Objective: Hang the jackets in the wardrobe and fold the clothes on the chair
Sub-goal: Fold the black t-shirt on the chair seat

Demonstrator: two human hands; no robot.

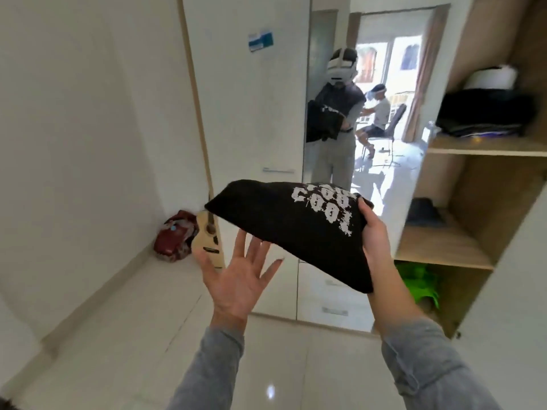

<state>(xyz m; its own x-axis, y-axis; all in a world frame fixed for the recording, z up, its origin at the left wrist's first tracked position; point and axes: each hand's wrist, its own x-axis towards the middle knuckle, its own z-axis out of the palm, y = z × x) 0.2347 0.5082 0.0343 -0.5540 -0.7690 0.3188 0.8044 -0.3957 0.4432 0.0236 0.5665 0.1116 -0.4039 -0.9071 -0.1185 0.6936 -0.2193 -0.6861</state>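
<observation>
Right hand (374,232) grips the folded black shirt (284,220) (print up), left hand (239,279) flat, empty beneath; folding looks done, shelf (444,247) at right likely next

In the open wardrobe (488,202) the upper shelf (485,150) carries a stack of dark folded clothes (485,113) with something white (491,78) on top, perhaps a cap. The middle shelf (438,250) holds a small dark bundle (423,213), and a bright green item (420,284) lies in the compartment below. On the pale tiled floor (133,335), a red bag (174,235) sits by the wall, just beside a guitar (208,232) standing on end.
</observation>
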